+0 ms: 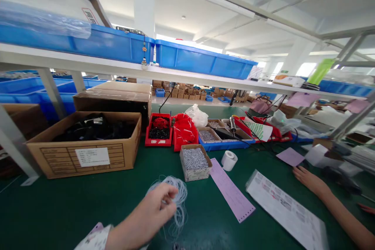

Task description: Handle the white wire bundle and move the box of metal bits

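Note:
My left hand (pixel 149 213) reaches in from the lower left, its wrist in a white patterned sleeve. It hovers over or touches a loose tangle of thin, clear plastic strands (pixel 180 191) on the green table. The fingers are curled and slightly blurred, with a gap between thumb and forefinger, and I make out nothing held between them. Just beyond the strands stands a small open carton of grey metal pieces (pixel 195 159), perhaps screws. A pink slip of paper (pixel 231 191) and a white roll (pixel 229 160) lie to its right. My right hand is out of view.
A co-worker's hand (pixel 310 179) rests near a plastic-sleeved printed sheet (pixel 287 207) on the right. At left stands a cardboard box (pixel 90 160) of black items. Red bins (pixel 158 140) and a blue tray (pixel 231 145) line the back, below a shelf (pixel 187 76) carrying blue crates.

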`<act>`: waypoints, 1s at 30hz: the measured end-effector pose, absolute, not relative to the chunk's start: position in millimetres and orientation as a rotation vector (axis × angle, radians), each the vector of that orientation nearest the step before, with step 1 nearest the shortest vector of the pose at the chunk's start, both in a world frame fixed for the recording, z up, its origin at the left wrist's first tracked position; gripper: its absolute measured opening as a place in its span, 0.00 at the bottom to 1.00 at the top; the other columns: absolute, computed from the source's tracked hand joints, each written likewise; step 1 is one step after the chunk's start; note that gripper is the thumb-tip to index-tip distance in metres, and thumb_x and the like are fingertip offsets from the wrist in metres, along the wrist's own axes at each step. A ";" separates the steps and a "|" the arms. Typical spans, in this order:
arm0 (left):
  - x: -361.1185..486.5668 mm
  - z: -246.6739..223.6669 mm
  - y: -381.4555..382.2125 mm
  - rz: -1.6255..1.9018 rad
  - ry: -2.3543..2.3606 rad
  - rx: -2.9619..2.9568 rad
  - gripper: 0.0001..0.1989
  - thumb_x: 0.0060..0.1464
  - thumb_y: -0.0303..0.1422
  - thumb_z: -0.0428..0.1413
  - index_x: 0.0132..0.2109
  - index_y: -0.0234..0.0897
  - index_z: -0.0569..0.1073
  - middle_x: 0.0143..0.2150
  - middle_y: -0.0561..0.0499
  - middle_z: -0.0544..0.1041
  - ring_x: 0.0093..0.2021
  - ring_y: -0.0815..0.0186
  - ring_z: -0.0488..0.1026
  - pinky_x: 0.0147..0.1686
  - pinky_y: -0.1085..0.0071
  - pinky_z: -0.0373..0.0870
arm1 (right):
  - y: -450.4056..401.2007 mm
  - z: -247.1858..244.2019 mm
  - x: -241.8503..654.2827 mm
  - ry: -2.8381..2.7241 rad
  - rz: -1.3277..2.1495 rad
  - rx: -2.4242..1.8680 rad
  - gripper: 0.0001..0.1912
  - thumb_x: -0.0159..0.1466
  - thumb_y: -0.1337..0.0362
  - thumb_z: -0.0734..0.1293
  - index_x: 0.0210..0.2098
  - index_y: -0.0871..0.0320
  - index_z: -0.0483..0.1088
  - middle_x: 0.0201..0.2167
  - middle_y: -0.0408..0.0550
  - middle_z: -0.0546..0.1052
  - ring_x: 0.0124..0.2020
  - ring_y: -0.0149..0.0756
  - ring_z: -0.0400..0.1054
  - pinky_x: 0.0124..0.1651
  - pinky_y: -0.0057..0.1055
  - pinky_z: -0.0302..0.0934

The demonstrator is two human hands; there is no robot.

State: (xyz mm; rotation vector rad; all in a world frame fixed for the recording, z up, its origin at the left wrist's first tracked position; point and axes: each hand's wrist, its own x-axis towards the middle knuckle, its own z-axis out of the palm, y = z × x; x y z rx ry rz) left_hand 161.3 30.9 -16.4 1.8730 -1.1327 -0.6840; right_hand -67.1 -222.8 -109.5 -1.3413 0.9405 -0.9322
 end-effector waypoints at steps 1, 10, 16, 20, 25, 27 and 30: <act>182.2 -14.3 23.0 -0.668 -1.062 1.913 0.16 0.55 0.34 0.48 0.50 0.35 0.68 0.45 0.47 0.73 0.44 0.65 0.71 0.43 0.72 0.68 | -260.8 -92.6 -69.9 0.938 -0.979 -1.338 0.23 0.59 0.41 0.54 0.31 0.43 0.75 0.28 0.50 0.75 0.29 0.48 0.72 0.15 0.32 0.57; 342.6 -61.9 -76.0 0.113 -1.043 2.545 0.23 0.51 0.24 0.47 0.56 0.21 0.62 0.58 0.31 0.61 0.60 0.50 0.55 0.59 0.56 0.51 | -433.5 -2.8 -107.7 0.989 -1.072 -1.349 0.32 0.62 0.49 0.53 0.07 0.58 0.64 0.19 0.52 0.69 0.34 0.50 0.71 0.17 0.19 0.51; 368.5 -88.6 -85.8 0.371 -1.259 2.688 0.22 0.50 0.21 0.45 0.54 0.23 0.65 0.50 0.34 0.67 0.53 0.51 0.62 0.57 0.52 0.51 | -405.3 20.7 -103.6 1.082 -1.085 -1.293 0.16 0.55 0.43 0.57 0.32 0.36 0.73 0.30 0.49 0.73 0.34 0.56 0.71 0.12 0.24 0.52; 378.7 -98.5 -86.0 0.465 -1.353 2.705 0.26 0.50 0.22 0.46 0.58 0.23 0.60 0.53 0.35 0.65 0.54 0.51 0.61 0.57 0.54 0.52 | -408.8 34.5 -128.6 1.148 -1.104 -1.261 0.19 0.53 0.41 0.57 0.36 0.36 0.73 0.34 0.51 0.74 0.34 0.57 0.72 0.13 0.25 0.54; 386.0 -100.7 -85.4 0.540 -1.434 2.665 0.23 0.50 0.23 0.47 0.55 0.25 0.64 0.49 0.37 0.66 0.50 0.53 0.62 0.53 0.58 0.57 | -414.5 60.7 -152.0 1.209 -1.203 -1.278 0.25 0.54 0.39 0.52 0.29 0.41 0.75 0.27 0.52 0.75 0.31 0.56 0.72 0.15 0.23 0.47; 381.1 -103.3 -83.5 0.572 -1.459 2.635 0.22 0.52 0.23 0.45 0.55 0.25 0.64 0.48 0.38 0.66 0.49 0.53 0.61 0.51 0.60 0.60 | -415.8 70.3 -149.9 1.212 -1.219 -1.277 0.29 0.55 0.39 0.48 0.27 0.42 0.75 0.25 0.51 0.75 0.29 0.53 0.72 0.17 0.22 0.44; 367.5 -109.7 -78.0 0.611 -1.464 2.602 0.22 0.55 0.22 0.41 0.57 0.25 0.62 0.49 0.37 0.66 0.49 0.53 0.61 0.49 0.60 0.61 | -407.5 77.1 -140.5 1.202 -1.207 -1.274 0.40 0.55 0.42 0.36 0.20 0.47 0.74 0.19 0.52 0.74 0.26 0.47 0.72 0.20 0.22 0.39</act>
